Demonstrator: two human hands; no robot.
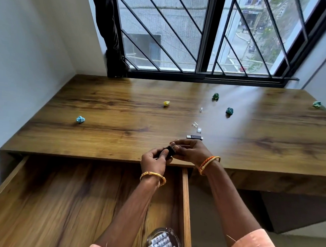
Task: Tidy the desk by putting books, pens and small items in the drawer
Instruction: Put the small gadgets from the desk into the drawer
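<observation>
USB stick (168, 149), small black, sits between both hands just above worktop (101, 139) front edge, over open drawer (59, 203). Left hand (153, 161) grip pinches its near end; right hand (190, 151) grip pinches far end, prob w/ a clear cap, hard to tell. Looks light, stiff, smooth plastic, so slippery; best held by flat sides, not ends. To the right: 2nd USB stick (195, 137) lies flat on worktop, metal plug pointing left, clear caps (196, 125) just behind it. Same handling: light, rigid, pinch mid-body.
</observation>
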